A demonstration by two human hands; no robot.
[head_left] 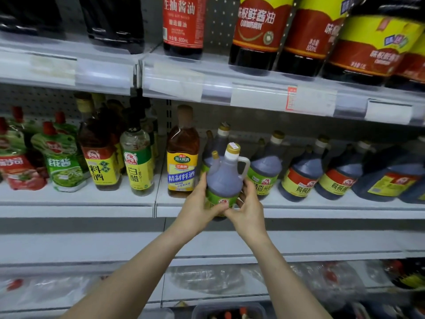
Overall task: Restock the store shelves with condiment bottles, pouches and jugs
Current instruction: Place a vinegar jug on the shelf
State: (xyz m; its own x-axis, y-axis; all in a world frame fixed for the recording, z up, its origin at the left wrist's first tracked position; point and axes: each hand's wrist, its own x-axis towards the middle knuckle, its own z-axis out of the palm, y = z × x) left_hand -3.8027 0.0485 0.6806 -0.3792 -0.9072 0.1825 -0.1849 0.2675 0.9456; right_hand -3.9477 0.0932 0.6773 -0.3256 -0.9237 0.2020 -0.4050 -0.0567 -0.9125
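Held jug: a dark-liquid plastic jug with a white side handle, a gold cap and a green label (224, 178). It is upright at the front edge of the white metal middle shelf (92, 203). Whether its base touches the shelf cannot be told.
Left grip: the left grip (202, 203) is wrapped round the jug's lower body from 9 o'clock, with the thumb lying across the green label.
Right grip: the right grip (247, 210) holds the same jug from 4 o'clock. Its fingers are curled behind the jug, and its thumb is on the label's lower front, touching the left thumb.
At 9 o'clock of the jug: a tall amber bottle with a yellow-and-blue label (182, 153) stands just beside it.
Further toward 9 o'clock: a clear bottle with a yellow-green label (138, 160), then a green spouted pouch with a red cap (62, 157).
At 12 o'clock of the jug: a second dark jug with a gold cap (220, 139), close behind.
At 3 o'clock of the jug: a matching green-labelled dark jug (265, 166), then dark jugs with red-and-yellow labels (301, 176), all in a row on the same shelf.
Upper shelf: at 12 o'clock in the view, a white upper shelf (253, 88) carries a dark bottle with a red label (182, 24).
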